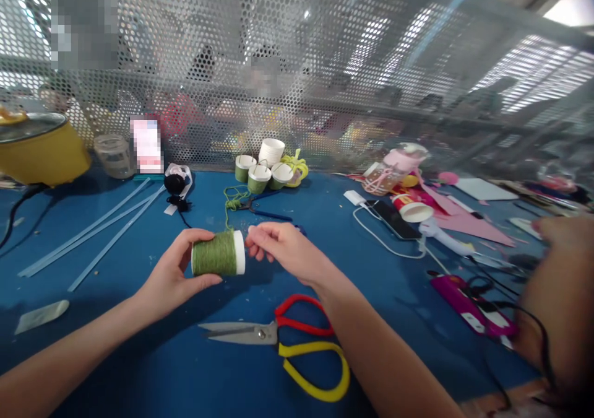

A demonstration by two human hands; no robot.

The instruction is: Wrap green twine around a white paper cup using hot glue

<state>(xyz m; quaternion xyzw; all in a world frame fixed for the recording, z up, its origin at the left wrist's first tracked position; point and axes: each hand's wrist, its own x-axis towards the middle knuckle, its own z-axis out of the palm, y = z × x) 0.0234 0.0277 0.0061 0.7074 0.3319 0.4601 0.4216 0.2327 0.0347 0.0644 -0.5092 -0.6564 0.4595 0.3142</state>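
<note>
My left hand (179, 260) is wrapped round a white paper cup wound with green yarn (216, 255). The cup lies on its side in the air, its white rim facing right. Just right of that rim is my right hand (273, 244), thumb and fingers pinched together; whatever they may hold is too small to make out. From the cup a green strand runs up to a loose tangle of green yarn (233, 198) by the blue-handled pliers (260, 210). Below my hands lie large scissors (260, 333) with one red and one yellow handle, blades pointing left.
Several small cups stand at the back, including a yarn-wrapped one (258, 179), beside a yellow-green yarn piece (297, 167). Pale blue strips (111, 229) and a yellow pot (44, 152) are left. Rightward are a phone (394, 220), glue gun (445, 238), purple power strip (468, 306) and another person's arm (557, 282).
</note>
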